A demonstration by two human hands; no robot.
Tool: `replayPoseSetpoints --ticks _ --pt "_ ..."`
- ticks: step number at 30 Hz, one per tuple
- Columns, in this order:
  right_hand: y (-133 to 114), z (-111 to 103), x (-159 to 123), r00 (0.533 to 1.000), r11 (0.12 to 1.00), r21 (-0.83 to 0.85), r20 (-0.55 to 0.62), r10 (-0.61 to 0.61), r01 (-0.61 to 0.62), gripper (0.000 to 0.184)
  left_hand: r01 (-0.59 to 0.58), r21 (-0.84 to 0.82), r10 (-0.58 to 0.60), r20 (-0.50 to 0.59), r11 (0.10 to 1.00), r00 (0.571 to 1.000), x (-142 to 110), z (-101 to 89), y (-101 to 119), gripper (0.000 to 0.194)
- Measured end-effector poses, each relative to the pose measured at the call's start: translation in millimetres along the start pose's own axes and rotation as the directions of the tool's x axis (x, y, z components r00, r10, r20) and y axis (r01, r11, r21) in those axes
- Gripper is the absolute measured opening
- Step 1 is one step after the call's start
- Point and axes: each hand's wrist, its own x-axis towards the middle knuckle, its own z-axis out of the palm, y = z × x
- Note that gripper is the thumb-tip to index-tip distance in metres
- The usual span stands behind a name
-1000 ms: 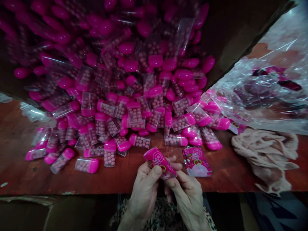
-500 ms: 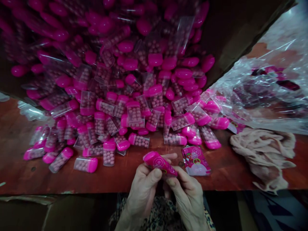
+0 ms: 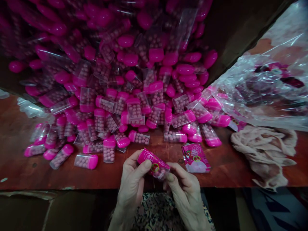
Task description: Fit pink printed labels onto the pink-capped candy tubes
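A clear candy tube (image 3: 154,164) with a pink printed wrapper is pinched between my left hand (image 3: 132,183) and my right hand (image 3: 185,192), above the table's front edge. Pink beads show through its uncovered lower end. Both thumbs press on it. A flat pink printed sleeve (image 3: 196,158) lies on the table just beyond my right hand. Nearest my fingers is the front of a heap of clear tubes (image 3: 134,109) with magenta caps, each filled with pink beads.
The reddish wooden table (image 3: 60,181) ends in a front edge below the heap. A crumpled beige cloth (image 3: 263,157) and a clear plastic bag (image 3: 260,93) lie to the right. A dark cardboard wall (image 3: 231,38) rises behind. My patterned sleeve (image 3: 156,211) shows below.
The wrapped tube has turned in my fingers, its clear end now pointing down and right. Both hands have shifted slightly left. The view has tilted a little.
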Motion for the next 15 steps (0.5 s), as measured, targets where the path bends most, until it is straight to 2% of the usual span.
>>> replayPoseSetpoints --ticks 2,7,11,15 --pt "-3.2 -0.2 1.2 0.998 0.999 -0.033 -0.057 -0.038 0.036 0.027 -0.013 0.007 0.014 -0.030 1.000 0.999 -1.0 0.8 0.0 0.031" --pt "-10.9 -3.0 5.4 0.995 0.995 0.000 -0.025 -0.101 0.101 0.016 -0.060 0.053 0.054 0.108 0.997 0.993 -3.8 -0.9 1.4 0.023" --pt "-8.3 -7.5 4.5 0.999 0.988 0.155 0.042 -0.019 0.013 0.020 -0.019 0.006 0.019 -0.009 1.000 1.000 -1.5 -3.3 2.3 0.031" --pt "-6.5 -7.3 2.1 0.996 0.959 0.273 0.068 0.060 -0.077 0.027 -0.014 -0.060 0.013 -0.007 0.998 1.000 2.5 -3.5 4.3 0.026"
